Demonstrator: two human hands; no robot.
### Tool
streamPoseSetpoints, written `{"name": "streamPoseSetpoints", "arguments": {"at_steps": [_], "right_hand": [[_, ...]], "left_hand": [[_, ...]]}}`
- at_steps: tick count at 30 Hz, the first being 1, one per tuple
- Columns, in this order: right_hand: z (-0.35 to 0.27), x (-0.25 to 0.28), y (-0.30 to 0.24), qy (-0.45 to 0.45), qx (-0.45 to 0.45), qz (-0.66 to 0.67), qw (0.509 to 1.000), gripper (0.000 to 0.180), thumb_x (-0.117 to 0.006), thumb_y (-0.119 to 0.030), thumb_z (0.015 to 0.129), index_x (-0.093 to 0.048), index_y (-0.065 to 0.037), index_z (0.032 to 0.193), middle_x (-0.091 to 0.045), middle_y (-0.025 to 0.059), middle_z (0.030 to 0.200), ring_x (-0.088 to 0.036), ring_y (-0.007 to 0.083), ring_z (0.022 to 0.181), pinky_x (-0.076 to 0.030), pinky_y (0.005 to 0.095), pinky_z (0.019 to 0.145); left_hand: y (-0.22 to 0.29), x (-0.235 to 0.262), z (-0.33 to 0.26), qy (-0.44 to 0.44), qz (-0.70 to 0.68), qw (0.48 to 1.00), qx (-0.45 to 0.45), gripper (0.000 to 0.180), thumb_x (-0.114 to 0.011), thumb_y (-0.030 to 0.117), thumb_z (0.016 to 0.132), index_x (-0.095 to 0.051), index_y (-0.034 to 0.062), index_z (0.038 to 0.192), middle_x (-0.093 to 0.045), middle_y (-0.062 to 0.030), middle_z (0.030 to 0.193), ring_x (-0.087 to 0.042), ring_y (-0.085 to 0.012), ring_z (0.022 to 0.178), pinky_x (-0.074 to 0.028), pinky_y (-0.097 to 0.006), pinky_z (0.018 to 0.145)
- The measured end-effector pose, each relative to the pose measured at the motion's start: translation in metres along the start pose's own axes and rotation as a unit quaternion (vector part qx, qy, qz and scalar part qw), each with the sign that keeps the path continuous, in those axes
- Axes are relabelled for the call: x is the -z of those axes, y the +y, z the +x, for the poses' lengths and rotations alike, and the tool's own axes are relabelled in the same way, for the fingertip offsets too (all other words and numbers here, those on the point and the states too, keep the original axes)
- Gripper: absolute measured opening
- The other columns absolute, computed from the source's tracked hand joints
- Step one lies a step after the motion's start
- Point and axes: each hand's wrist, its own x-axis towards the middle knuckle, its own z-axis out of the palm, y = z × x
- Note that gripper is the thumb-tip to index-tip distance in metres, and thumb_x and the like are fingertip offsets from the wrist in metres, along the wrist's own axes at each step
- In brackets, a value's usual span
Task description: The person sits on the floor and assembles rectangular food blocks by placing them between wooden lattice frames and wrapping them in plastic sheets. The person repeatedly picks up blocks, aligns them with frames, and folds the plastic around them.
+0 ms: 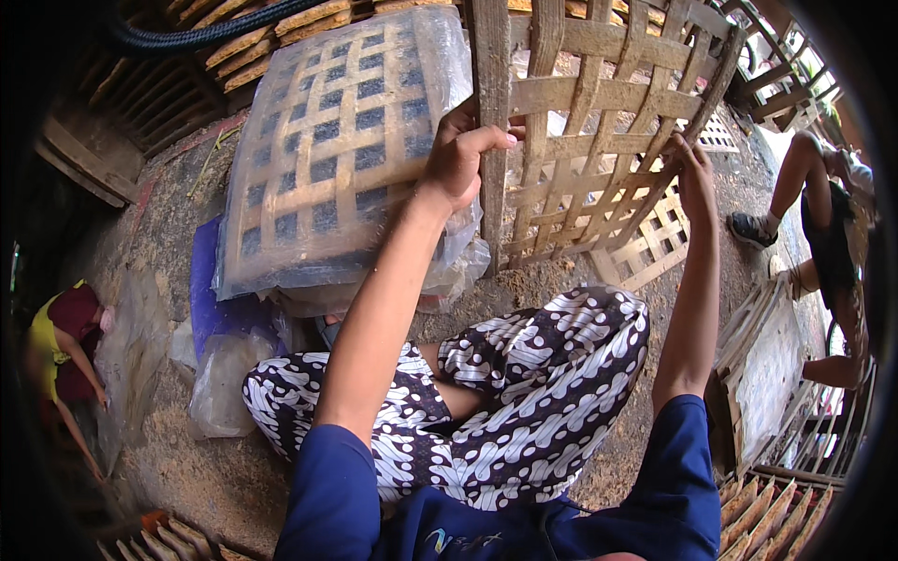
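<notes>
Holding a woven lattice panel (617, 96) raised on edge between two bare hands, just to the right of the plastic-covered stack (348, 150). Gripping the panel's left wooden bar (492, 210) with the left hand (456, 159), right beside the stack's right edge, with fingers clamped around the wood and thumb across it. Clasping the panel's right rail (718, 79) with the right hand (694, 178), farther right of the stack, with bent fingers closed on that thinner edge. Impossible to tell whether the panel's lower edge touches the floor (196, 486). Sitting with folded legs on the near side of the stack, in black-and-white patterned trousers (543, 402) and a navy shirt (327, 486). Under clear plastic on top of the stack, another lattice with dark gaps. Poking out from the stack's left side, a blue sheet (208, 280), and just nearer than the stack, a crumpled clear bag (227, 379). Well left of the stack, a person in yellow and maroon (75, 318), bent beside a spread of thin plastic (140, 327). To the right of the stack, past the raised panel, a second lattice (606, 269) and, far off at the rim, another person in dark shorts (823, 224). Beyond the stack, rows of brown slabs (248, 51), partly crossed by a dark braided cable (206, 37)
</notes>
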Motion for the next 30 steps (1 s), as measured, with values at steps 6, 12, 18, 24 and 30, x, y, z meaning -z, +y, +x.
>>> {"name": "streamPoseSetpoints", "arguments": {"at_steps": [6, 12, 18, 24, 30], "right_hand": [[-0.019, 0.005, -0.004, 0.061, 0.061, 0.09, 0.992, 0.024, -0.07, -0.029, 0.091, -0.069, -0.006, 0.097, -0.064, -0.0013, 0.08, -0.055, 0.0056, 0.071, -0.041, 0.0204, 0.065], [-0.042, 0.063, -0.061, 0.207, 0.165, -0.056, 0.963, 0.021, -0.071, -0.024, 0.09, -0.068, -0.004, 0.096, -0.064, -0.0018, 0.08, -0.054, 0.0047, 0.068, -0.042, 0.0197, 0.062], [-0.101, -0.03, -0.08, 0.373, 0.194, -0.157, 0.894, 0.014, -0.07, -0.017, 0.089, -0.07, -0.004, 0.093, -0.067, -0.0002, 0.078, -0.053, 0.0043, 0.064, -0.039, 0.0203, 0.059], [-0.104, -0.099, -0.078, 0.386, 0.125, 0.013, 0.914, 0.021, -0.062, -0.009, 0.091, -0.051, 0.003, 0.104, -0.058, 0.0062, 0.087, -0.053, 0.0122, 0.071, -0.045, 0.0261, 0.066], [-0.107, -0.12, -0.034, 0.31, 0.215, -0.039, 0.925, 0.034, -0.068, -0.007, 0.086, -0.041, -0.001, 0.105, -0.047, 0.0114, 0.101, -0.056, 0.0178, 0.091, -0.052, 0.027, 0.071]], "left_hand": [[0.001, -0.002, 0.003, -0.009, -0.006, 1.0, 0.022, 0.035, -0.061, 0.009, 0.082, -0.06, 0.0033, 0.117, -0.067, -0.0082, 0.106, -0.062, -0.0193, 0.099, -0.045, -0.037, 0.096], [0.001, 0.0, 0.01, 0.01, 0.06, 0.998, -0.028, 0.066, -0.058, 0.025, 0.091, -0.028, 0.0077, 0.148, -0.046, -0.0151, 0.141, -0.051, -0.0227, 0.118, -0.038, -0.039, 0.101], [0.003, -0.01, 0.005, -0.022, 0.114, 0.993, -0.021, 0.067, -0.057, 0.034, 0.093, -0.029, 0.0081, 0.148, -0.046, -0.0147, 0.142, -0.049, -0.0241, 0.123, -0.039, -0.04, 0.103], [0.004, -0.009, 0.005, -0.032, 0.11, 0.993, -0.012, 0.068, -0.056, 0.037, 0.094, -0.028, 0.0056, 0.148, -0.047, -0.016, 0.14, -0.053, -0.0254, 0.12, -0.041, -0.039, 0.102], [0.006, -0.021, 0.007, -0.068, 0.161, 0.984, 0.015, 0.069, -0.055, 0.042, 0.094, -0.031, 0.0057, 0.146, -0.049, -0.0158, 0.137, -0.055, -0.024, 0.116, -0.042, -0.038, 0.099]]}}
